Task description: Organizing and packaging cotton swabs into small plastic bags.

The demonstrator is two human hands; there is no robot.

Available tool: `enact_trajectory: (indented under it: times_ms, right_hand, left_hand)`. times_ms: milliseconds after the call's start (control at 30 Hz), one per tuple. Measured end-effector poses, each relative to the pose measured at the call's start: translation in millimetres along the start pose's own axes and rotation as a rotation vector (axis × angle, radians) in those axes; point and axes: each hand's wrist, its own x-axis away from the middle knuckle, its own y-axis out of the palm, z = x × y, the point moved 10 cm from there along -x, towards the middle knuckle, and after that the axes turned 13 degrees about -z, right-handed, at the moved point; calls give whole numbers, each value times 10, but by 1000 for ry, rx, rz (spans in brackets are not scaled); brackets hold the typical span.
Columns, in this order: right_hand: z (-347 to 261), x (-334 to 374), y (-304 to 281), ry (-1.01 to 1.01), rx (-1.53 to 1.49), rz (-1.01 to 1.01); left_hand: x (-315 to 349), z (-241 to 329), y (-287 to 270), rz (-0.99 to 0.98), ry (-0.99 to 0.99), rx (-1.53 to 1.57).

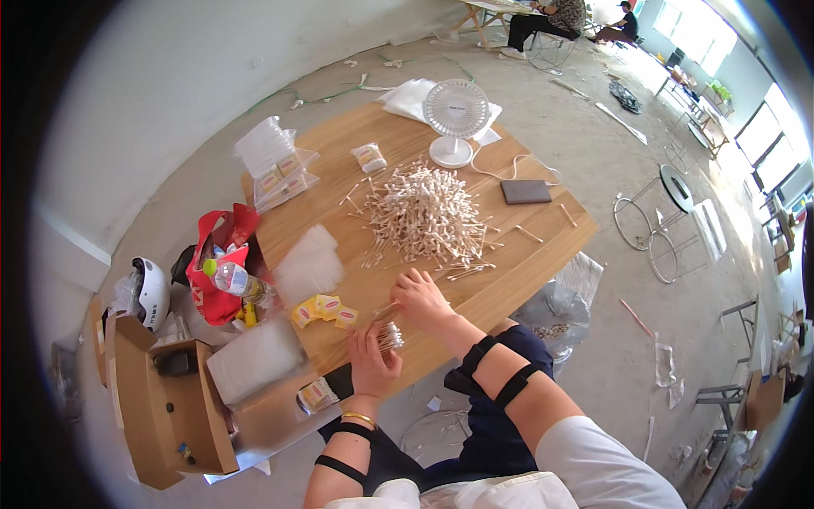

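My left hand (373,363) is closed around a bundle of cotton swabs (391,337) at the table's near edge, white tips showing beside the fingers. Just above it, my right hand (421,300) has its fingers drawn together, with thin swab sticks at the fingertips; how many is hidden. Beyond my hands lies a big loose heap of cotton swabs (424,212). Small yellow-and-white printed cards (322,309) lie left of my hands. A filled pack of swabs (317,395) rests at the table's near left corner, and another swab pack (369,158) lies behind the heap.
A white fan (456,119) and a grey power bank (526,192) stand past the heap. Clear plastic boxes (275,165) and clear bags (309,265) occupy the left side. Beside the table are a red bag (212,293), an open carton (161,407) and a grey plastic bag (555,314).
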Motion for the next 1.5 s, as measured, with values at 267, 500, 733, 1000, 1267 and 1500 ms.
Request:
enact_trajectory:
  times_ms: [267, 500, 733, 1000, 1267, 1500]
  right_hand:
    - [-142, 224, -113, -11, -177, 53]
    - [171, 535, -129, 138, -166, 66]
    - [313, 446, -99, 141, -215, 239]
    - [486, 363, -112, 232, -250, 309]
    - [20, 176, 34, 7, -421, 259]
    - [-319, 74, 187, -162, -761, 232]
  left_hand:
    - [3, -16, -37, -9, -76, -18]
    - [-39, -28, 36, -99, -70, -40]
    - [-79, -40, 82, -76, -58, -12]
    - [-51, -59, 117, -87, -72, -42]
    - [-39, -45, 32, -38, -112, -140]
    - [-73, -75, 93, -109, -123, 1]
